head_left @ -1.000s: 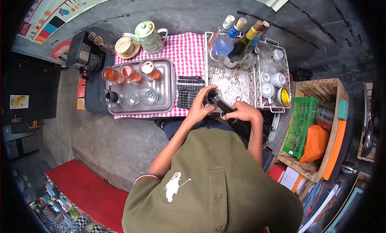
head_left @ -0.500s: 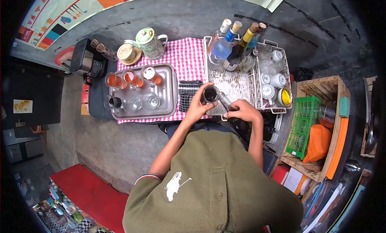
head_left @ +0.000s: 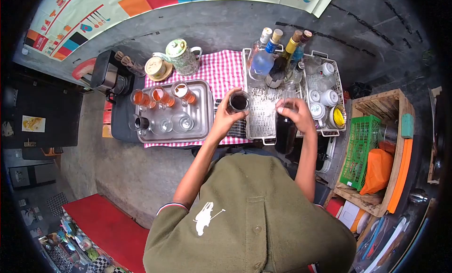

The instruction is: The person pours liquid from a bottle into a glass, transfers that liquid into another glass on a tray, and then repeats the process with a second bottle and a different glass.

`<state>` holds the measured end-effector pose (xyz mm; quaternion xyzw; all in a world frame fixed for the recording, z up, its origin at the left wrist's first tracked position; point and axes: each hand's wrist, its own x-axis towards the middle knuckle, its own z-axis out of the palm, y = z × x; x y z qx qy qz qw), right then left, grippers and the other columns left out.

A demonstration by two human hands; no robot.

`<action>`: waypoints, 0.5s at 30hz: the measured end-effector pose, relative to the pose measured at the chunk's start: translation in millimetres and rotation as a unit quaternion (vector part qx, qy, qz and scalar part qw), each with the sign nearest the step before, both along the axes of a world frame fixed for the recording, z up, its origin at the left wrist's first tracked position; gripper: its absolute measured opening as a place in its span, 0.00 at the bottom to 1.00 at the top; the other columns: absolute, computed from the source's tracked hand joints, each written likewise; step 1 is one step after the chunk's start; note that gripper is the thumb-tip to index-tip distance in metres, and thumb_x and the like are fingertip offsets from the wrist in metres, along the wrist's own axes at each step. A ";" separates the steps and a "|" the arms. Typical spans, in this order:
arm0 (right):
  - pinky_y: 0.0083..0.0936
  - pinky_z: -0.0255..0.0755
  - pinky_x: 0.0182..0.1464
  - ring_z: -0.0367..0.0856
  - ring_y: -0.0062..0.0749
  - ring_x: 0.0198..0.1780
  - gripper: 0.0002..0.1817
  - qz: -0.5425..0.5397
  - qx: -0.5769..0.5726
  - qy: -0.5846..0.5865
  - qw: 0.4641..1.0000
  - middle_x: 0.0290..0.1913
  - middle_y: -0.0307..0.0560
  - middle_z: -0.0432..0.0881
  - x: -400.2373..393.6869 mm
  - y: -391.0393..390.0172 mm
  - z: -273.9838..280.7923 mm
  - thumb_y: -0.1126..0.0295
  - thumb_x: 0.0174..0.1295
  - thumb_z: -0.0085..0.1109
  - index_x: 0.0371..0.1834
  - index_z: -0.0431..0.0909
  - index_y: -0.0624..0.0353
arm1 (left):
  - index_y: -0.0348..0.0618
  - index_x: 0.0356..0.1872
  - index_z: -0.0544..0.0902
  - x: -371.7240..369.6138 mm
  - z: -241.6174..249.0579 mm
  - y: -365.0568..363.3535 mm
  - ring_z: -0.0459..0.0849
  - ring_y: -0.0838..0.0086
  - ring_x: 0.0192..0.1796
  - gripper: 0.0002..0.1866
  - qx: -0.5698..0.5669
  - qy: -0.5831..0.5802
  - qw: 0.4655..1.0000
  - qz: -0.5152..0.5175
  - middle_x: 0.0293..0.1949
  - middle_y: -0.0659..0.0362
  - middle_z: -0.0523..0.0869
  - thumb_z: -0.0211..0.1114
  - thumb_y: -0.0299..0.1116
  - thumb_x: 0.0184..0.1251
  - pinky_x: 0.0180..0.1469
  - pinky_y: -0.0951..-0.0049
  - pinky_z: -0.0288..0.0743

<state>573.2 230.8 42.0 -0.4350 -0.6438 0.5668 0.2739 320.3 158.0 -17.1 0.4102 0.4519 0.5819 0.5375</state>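
Observation:
My left hand (head_left: 227,116) is wrapped round a small glass (head_left: 239,101) with dark liquid in it, above the checked cloth. Just to the right, my right hand (head_left: 296,114) grips a dark bottle (head_left: 285,134) by its upper part. The bottle is close to upright and apart from the glass. Beyond my hands is a white wire rack (head_left: 263,114) with several corked bottles (head_left: 278,61) at its back. A metal tray (head_left: 201,108) on the left carries amber drinks in glass mugs (head_left: 162,97) and several glasses without amber drink (head_left: 181,122).
A green floral teapot (head_left: 182,58) and a lidded cup (head_left: 155,68) stand behind the tray. White-lidded jars (head_left: 329,97) fill the right rack. Further right is a wooden crate (head_left: 400,103) with a green basket (head_left: 360,153). A coffee machine (head_left: 110,75) stands at the left.
The bottle's neck has come away from the glass rim, and the bottle has tipped towards upright. My right hand has moved up along it. My left hand has shifted slightly left with the glass.

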 end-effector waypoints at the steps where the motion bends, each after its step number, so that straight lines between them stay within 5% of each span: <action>1: 0.22 0.72 0.45 0.81 0.19 0.38 0.14 -0.023 0.008 0.015 1.000 0.33 0.40 0.86 -0.5 1.8 0.4 0.64 0.57 0.71 0.37 0.86 0.65 | 0.43 0.71 0.69 -1.1 2.3 -0.2 0.79 0.73 0.62 0.42 -0.005 -0.014 1.000 0.003 0.59 0.58 0.79 0.74 0.15 0.52 0.64 0.70 0.76; 15: 0.27 0.75 0.43 0.85 0.26 0.37 0.14 -0.156 0.220 0.064 0.961 0.32 0.44 0.88 -34.5 30.2 -82.3 0.62 0.58 0.71 0.40 0.86 0.61 | 0.42 0.72 0.69 -5.5 6.9 -14.1 0.79 0.72 0.62 0.42 -0.016 -0.015 0.999 0.040 0.61 0.56 0.79 0.75 0.16 0.52 0.64 0.70 0.76</action>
